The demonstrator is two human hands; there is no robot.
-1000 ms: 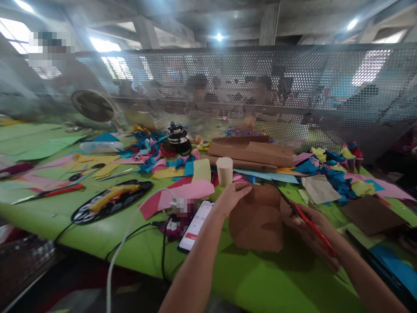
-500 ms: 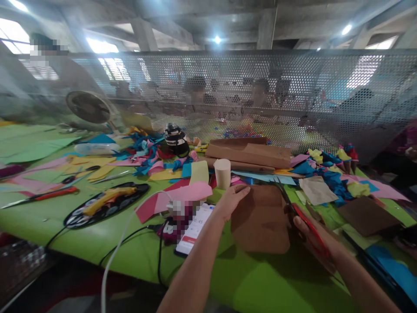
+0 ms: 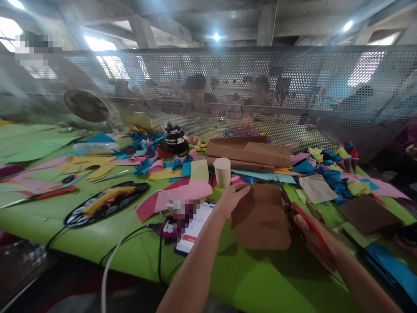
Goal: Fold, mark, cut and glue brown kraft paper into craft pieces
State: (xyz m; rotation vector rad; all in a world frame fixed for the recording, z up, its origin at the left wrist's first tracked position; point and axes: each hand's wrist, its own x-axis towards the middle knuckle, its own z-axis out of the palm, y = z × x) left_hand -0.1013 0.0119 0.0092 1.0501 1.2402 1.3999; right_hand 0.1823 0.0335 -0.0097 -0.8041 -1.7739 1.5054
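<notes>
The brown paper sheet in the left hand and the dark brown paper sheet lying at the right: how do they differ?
Hold: the left hand grips the brown paper sheet near its top left, while no hand touches the dark brown paper sheet on the green table.
Outline: the held sheet's near corners are rounded; the lying sheet's look sharp.
Shade: the held sheet looks redder than the lying one.
Both are brown and thin.

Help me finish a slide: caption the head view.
Over a green table, the left hand holds brown paper while the right hand holds red-handled scissors beside it.
</notes>
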